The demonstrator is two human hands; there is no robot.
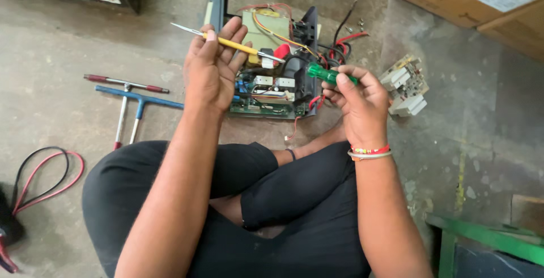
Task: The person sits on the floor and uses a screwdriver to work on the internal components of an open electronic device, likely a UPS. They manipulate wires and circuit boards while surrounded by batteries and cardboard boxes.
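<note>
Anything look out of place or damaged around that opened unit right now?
Yes: the opened electronic unit lies with its boards bared and red and black wires spilling loose. A white component block sits detached on the floor beside it. No visible breakage.

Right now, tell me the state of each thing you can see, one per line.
left hand: holds yellow tool across the fingers
right hand: grips green screwdriver
electronic unit: opened, circuit boards and wires exposed
two T-handle wrenches: lying on the floor
red and black cables: looped on the floor

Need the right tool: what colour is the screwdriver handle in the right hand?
Green, translucent handle; head view shows it.
</note>
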